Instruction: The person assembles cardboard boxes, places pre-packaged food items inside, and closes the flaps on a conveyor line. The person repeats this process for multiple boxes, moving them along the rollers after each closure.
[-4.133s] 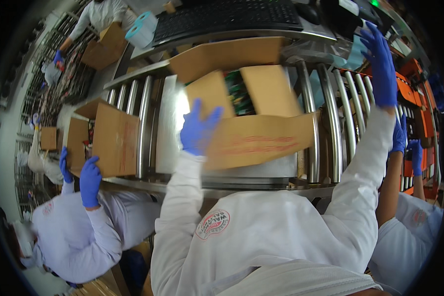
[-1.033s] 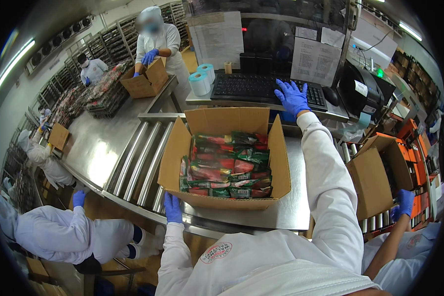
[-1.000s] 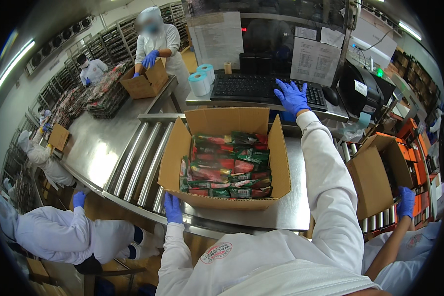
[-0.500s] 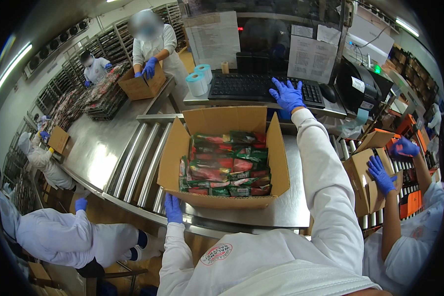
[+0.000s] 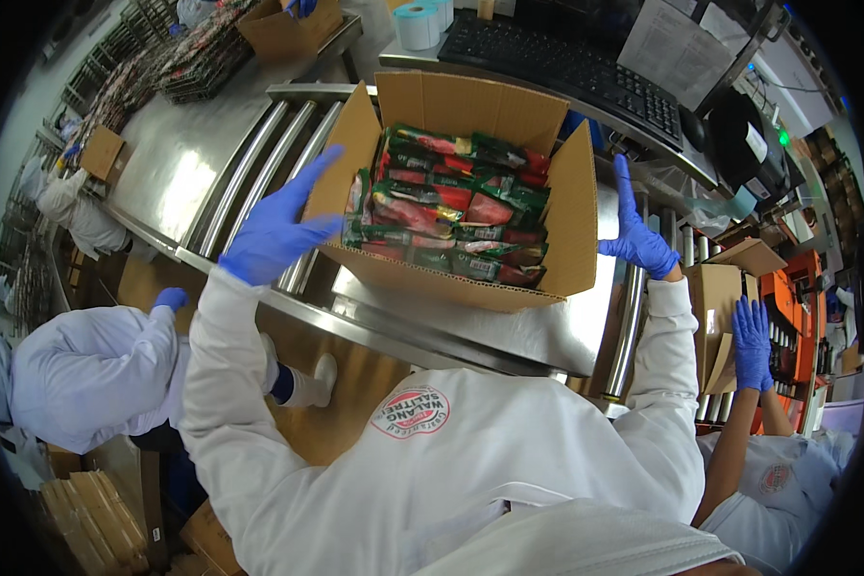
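Note:
An open cardboard box [image 5: 394, 273] sits on the steel roller table [image 5: 547, 331] right in front of me. It is packed with several red and green food packets [image 5: 446, 211]. My left hand [image 5: 276, 223], in a blue glove, is spread flat against the box's left flap. My right hand [image 5: 636, 233], also gloved, has its fingers apart just beside the box's right flap. Neither hand grips anything.
A black keyboard [image 5: 576, 72], a paper sheet [image 5: 680, 46] and white label rolls [image 5: 420, 23] lie behind the box. A person at right has a gloved hand [image 5: 751, 338] on another cardboard box [image 5: 718, 298]. Another person [image 5: 86, 370] stands at left; a far box [image 5: 283, 27] sits at the top.
My right hand came off the keyboard down to the box's right flap. My left hand rose from the box's front corner to its left flap. The view tilted nearer to the box.

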Action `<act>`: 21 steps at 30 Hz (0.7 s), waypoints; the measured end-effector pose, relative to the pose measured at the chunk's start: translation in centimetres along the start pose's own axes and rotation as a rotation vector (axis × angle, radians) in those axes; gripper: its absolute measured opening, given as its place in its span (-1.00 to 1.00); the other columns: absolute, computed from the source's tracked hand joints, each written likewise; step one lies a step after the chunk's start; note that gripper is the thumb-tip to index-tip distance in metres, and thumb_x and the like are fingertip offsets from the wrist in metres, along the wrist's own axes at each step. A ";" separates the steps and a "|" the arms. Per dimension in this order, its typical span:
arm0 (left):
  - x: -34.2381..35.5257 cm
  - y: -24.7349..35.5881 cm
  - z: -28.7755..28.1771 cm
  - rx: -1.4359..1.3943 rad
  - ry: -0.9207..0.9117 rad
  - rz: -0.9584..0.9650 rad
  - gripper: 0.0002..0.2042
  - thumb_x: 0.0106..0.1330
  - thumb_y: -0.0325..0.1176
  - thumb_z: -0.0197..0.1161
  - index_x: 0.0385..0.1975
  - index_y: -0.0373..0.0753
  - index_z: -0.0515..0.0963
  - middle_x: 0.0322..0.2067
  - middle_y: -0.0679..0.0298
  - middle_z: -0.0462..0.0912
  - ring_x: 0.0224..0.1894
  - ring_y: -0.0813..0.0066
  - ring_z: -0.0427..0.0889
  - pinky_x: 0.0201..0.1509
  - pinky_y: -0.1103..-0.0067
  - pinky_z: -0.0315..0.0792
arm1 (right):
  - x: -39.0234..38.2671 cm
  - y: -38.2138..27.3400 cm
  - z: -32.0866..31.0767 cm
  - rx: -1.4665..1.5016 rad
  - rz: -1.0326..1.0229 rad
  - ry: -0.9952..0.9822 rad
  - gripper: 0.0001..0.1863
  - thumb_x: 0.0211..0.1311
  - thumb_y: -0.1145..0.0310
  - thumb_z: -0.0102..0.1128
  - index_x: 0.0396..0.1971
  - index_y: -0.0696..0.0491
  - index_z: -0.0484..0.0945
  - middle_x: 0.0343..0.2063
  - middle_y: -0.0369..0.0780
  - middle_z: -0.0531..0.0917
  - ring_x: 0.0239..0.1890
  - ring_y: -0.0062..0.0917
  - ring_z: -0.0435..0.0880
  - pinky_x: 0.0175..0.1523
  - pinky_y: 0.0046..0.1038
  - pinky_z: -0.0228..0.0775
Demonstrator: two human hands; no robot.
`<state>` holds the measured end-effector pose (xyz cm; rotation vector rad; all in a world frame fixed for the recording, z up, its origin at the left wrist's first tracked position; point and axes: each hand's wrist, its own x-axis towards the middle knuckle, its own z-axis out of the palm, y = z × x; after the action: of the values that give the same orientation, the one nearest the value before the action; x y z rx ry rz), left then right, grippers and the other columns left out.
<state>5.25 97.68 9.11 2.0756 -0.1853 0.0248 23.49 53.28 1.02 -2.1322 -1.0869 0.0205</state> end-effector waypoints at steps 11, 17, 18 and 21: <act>5.2 3.7 6.7 0.647 -0.698 -0.246 -0.05 -0.11 0.29 0.30 0.29 -0.09 0.16 0.18 -0.09 0.30 0.22 0.02 0.30 0.29 0.40 0.16 | 11.7 -7.1 10.9 -0.616 0.224 -0.663 0.47 -0.53 -0.50 0.28 0.37 -0.15 -0.39 0.36 0.01 -0.29 0.39 0.02 -0.38 0.31 0.17 -0.31; 13.6 -0.5 7.0 0.442 -0.581 -0.234 -0.08 -0.13 0.22 0.37 0.20 -0.26 0.28 0.05 0.00 0.48 0.09 0.26 0.47 0.12 0.50 0.35 | 13.0 -3.9 12.2 -0.558 0.234 -0.570 0.18 -0.30 -0.26 0.31 0.36 -0.40 -0.20 0.36 0.00 -0.19 0.37 0.08 -0.20 0.25 0.19 -0.11; 13.7 -0.2 7.5 0.576 -0.467 -0.165 -0.12 -0.15 0.22 0.37 0.17 -0.20 0.32 -0.02 0.02 0.53 0.04 0.27 0.51 0.07 0.49 0.37 | 13.6 -5.1 11.3 -0.639 0.240 -0.616 0.07 -0.14 -0.22 0.26 0.36 -0.31 -0.14 0.32 0.02 -0.02 0.35 -0.02 -0.04 0.30 0.05 -0.07; 12.5 -0.4 9.7 0.875 -0.099 -0.133 -0.23 -0.20 0.23 0.38 0.08 -0.01 0.45 -0.30 0.13 0.63 -0.21 0.27 0.62 -0.10 0.44 0.44 | 12.1 -1.6 6.6 0.081 0.098 -0.440 -0.06 0.12 0.02 0.20 0.37 -0.17 -0.22 0.32 0.01 0.00 0.36 -0.16 0.02 0.34 -0.18 -0.02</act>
<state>17.09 87.95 5.17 2.9614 -0.1002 -0.0955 27.97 66.40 0.74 -2.1584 -1.1984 0.5944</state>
